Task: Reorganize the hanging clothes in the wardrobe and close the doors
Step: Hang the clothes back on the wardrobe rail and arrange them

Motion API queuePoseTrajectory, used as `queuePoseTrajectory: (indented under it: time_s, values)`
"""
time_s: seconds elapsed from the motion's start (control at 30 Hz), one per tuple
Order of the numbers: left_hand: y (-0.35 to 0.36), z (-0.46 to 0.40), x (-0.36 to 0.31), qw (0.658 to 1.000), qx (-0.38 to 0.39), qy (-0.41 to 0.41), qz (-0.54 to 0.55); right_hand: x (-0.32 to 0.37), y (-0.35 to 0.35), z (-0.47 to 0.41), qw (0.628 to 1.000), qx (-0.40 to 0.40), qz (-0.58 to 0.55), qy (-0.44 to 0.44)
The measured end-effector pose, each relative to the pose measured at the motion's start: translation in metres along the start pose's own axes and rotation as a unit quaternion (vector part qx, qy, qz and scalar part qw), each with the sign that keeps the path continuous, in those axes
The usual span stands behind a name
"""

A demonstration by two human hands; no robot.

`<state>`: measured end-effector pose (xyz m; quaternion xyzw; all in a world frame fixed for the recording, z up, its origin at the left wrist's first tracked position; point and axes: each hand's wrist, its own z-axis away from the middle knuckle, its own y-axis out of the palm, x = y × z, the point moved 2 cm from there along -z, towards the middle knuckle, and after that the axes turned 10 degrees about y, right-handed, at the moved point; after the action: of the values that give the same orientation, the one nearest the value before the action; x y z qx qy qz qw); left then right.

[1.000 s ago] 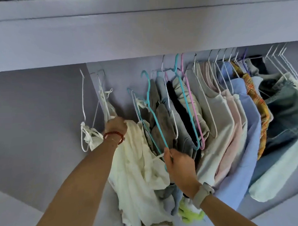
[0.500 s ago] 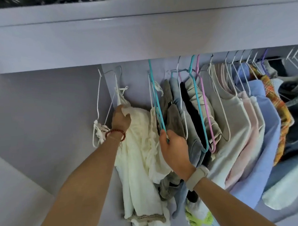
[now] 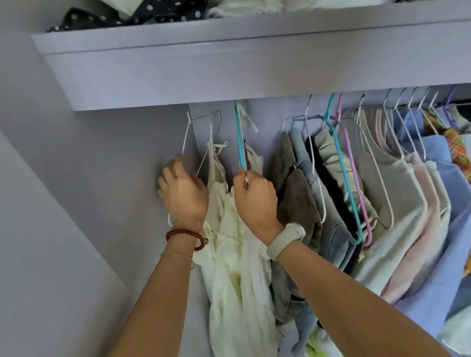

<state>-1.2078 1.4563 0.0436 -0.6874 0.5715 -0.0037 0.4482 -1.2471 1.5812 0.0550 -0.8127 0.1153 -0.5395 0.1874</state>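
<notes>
We see both hands raised into the wardrobe, just below the front edge of the upper shelf [image 3: 251, 69] that runs across the top of the frame. Our left hand [image 3: 182, 192], left of centre, has its fingers curled at the lower part of a white wire hanger [image 3: 185, 138]; the fingertips are hidden behind the hand, so we cannot tell whether they actually grip the wire. Our right hand [image 3: 254, 196], at centre, is clamped on the lower end of a teal hanger [image 3: 239, 140], which stands almost upright with its top vanishing under the shelf edge. Between the two hands hangs a cream garment [image 3: 238, 272], draping down to the bottom of the frame and touching both wrists.

To the right of the right hand a narrow strip of bare back wall [image 3: 269, 123] shows. Beyond it the hanging clothes [image 3: 378, 199] pack tightly toward the right edge: grey and blue pieces, a second teal hanger [image 3: 345, 179] and a pink hanger [image 3: 354, 178], then pale shirts and a plaid one.

At the left, the wardrobe's side wall [image 3: 107, 170] lies just beside the left hand. Folded clothes, one dark with white dots [image 3: 130, 14], sit on the shelf at upper centre.
</notes>
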Motion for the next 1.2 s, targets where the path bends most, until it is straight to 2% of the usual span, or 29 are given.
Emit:
queuePoseTrajectory:
  time_s: [0.1,0.2,0.23,0.33,0.4,0.53,0.7,0.8,0.93,1.1,1.2]
  values:
    - [0.004,0.001,0.011,0.992,0.099,-0.047,0.062,0.014,0.013,-0.004,1.000,0.020,-0.012,0.016]
    - [-0.001,-0.003,0.016,0.978,0.100,-0.085,0.164,0.018,0.029,0.003,0.998,0.060,-0.002,0.016]
    - [-0.003,-0.004,0.015,0.962,0.093,-0.115,0.229,0.017,0.033,0.005,0.997,0.068,-0.004,0.022]
    - [-0.009,-0.005,0.012,0.886,0.064,-0.233,0.395,0.010,0.041,0.009,0.994,0.087,-0.017,0.056]
    - [-0.014,-0.005,0.011,0.861,0.057,-0.262,0.432,0.009,0.047,0.009,0.991,0.113,-0.030,0.070]
    - [-0.020,-0.005,0.013,0.834,0.039,-0.299,0.462,0.014,0.060,0.007,0.977,0.196,-0.045,0.063]
    - [-0.026,-0.005,0.014,0.821,0.041,-0.318,0.472,0.019,0.075,0.003,0.958,0.286,-0.004,0.038]
    - [-0.029,-0.001,0.012,0.836,0.050,-0.302,0.456,0.016,0.076,0.001,0.941,0.336,0.016,0.042]
    - [-0.034,0.007,0.010,0.875,0.054,-0.250,0.411,0.005,0.070,0.003,0.936,0.347,-0.025,0.056]
    - [-0.036,0.020,0.010,0.958,0.073,-0.106,0.258,-0.016,0.064,0.010,0.958,0.270,-0.090,0.029]
    - [-0.033,0.033,0.008,0.979,0.093,-0.063,0.169,-0.029,0.059,0.019,0.969,0.230,-0.088,-0.026]
